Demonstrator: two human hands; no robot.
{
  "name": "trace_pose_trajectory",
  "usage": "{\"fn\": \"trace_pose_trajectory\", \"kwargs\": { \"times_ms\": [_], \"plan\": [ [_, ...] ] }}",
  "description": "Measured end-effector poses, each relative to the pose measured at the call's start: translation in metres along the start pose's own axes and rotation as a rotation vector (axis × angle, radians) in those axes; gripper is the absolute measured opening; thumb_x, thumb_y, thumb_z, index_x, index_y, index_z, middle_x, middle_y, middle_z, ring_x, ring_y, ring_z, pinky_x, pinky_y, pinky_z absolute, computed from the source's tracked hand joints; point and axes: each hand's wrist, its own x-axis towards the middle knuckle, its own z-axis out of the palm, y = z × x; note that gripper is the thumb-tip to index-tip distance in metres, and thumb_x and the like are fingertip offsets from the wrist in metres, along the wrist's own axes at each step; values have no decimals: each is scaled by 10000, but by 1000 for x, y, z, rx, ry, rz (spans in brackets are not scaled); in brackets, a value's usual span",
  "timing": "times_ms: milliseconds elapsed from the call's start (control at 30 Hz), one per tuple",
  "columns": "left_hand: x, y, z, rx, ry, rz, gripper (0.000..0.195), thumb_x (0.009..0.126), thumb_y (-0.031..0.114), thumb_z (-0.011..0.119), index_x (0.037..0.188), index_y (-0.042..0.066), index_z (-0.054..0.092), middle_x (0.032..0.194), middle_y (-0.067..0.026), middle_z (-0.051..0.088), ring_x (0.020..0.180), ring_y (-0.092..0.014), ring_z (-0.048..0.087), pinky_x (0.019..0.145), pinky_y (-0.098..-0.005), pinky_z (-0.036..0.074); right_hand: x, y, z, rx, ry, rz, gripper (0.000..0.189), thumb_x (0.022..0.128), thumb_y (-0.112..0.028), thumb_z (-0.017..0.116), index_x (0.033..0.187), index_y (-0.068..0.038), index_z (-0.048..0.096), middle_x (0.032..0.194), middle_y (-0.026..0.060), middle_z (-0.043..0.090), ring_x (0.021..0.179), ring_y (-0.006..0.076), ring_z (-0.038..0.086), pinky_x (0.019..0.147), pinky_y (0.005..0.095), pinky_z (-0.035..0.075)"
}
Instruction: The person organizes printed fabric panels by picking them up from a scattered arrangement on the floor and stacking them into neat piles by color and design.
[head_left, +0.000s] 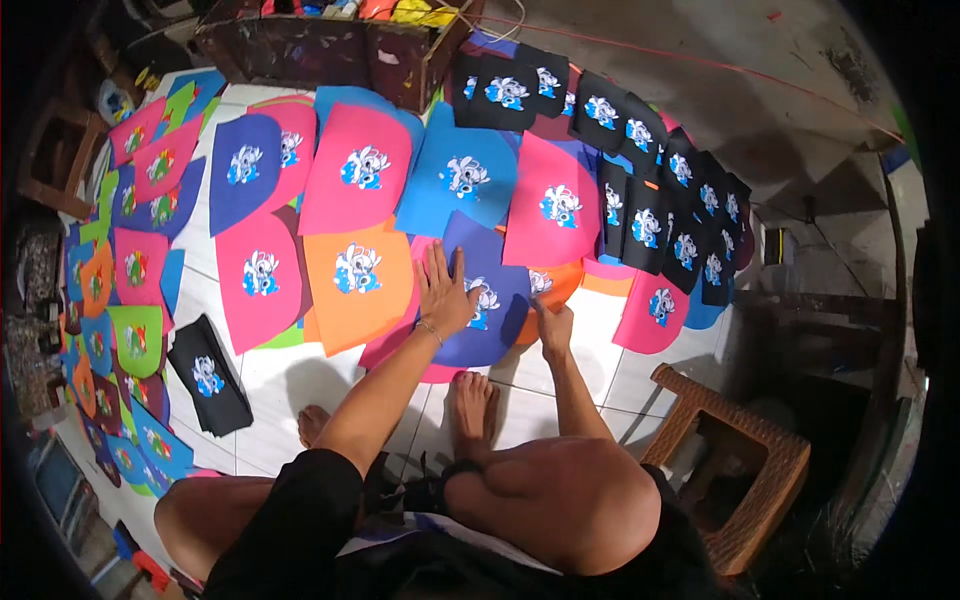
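Note:
My left hand (448, 296) lies with spread fingers on the left part of a dark blue fabric-like piece (491, 255) bearing a white and light-blue cartoon print. Its fingertips point away from me, and a thin bracelet circles the wrist. Just right of that piece, my right hand (553, 326) is curled at the edge of an orange piece (559, 286), its thumb side against it. Whether the fingers pinch the edge is hidden. The dark blue piece overlaps the orange one and a pink piece (390, 341). Beyond them lie a blue piece (457, 165) and a pink piece (551, 199).
Black printed pieces (649, 225) overlap at the right, and a black stack (210, 379) lies at the left. Smaller colourful printed pieces (136, 337) cover the far left. A brown plastic stool (757, 435) stands at my right. A dark wooden box (322, 56) sits behind the rows.

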Motion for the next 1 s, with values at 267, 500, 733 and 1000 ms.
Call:
{"fn": "trace_pose_trajectory", "kwargs": {
  "times_ms": [267,500,733,1000],
  "plan": [
    [-3,-12,0,-126,28,-15,835,908,490,522,1494,-7,196,1545,-306,45,1449,-436,7,1154,-559,38,-50,-21,-123,-331,120,-107,183,829,-120,681,965,2,687,735,11,654,699,121,580,625,307,474],
    [11,-20,-26,-240,186,32,694,905,360,588,1424,-29,340,1504,-295,217,1420,-420,191,1138,-495,219,-82,-122,-169,76,-43,-80,98,860,-86,662,920,-11,678,677,-41,596,537,39,449,481,226,301],
    [24,-85,-60,-857,209,-316,349,935,241,580,1161,-25,589,1085,-185,639,1011,-273,610,866,-364,476,-82,-75,24,206,-278,-31,285,910,-286,650,902,-5,694,722,1,621,610,102,531,551,289,414],
    [-6,-79,-32,-219,92,32,536,880,343,581,1224,-64,521,1277,-275,501,1165,-426,471,1019,-529,338,-54,3,26,-526,-49,-254,519,796,-408,706,957,62,557,911,277,557,833,409,526,720,494,429]
  ]
}}
